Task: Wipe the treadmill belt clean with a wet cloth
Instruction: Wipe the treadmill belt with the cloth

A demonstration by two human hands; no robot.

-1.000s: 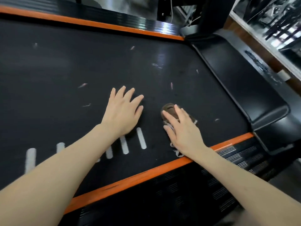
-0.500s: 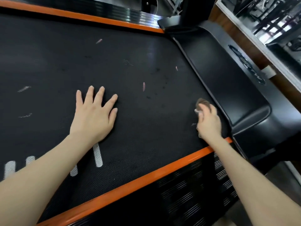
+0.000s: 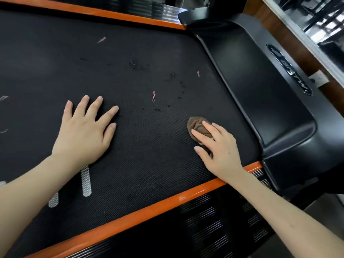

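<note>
Brown cloth at three o'clock on the belt, right hand pressing it under near-straight fingers; left hand at nine, splayed flat, holding nothing. Mid-wipe, I'd say: next sweep needs the twelve-o'clock specks.

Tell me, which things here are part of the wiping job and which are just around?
Job: black textured treadmill belt; crumpled brown cloth under the right hand; left hand flat on the belt.
Just around: orange side rail; glossy black plastic cover.

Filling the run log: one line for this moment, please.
left hand flat on belt | right hand presses brown cloth on belt | dark spots beyond cloth
</note>
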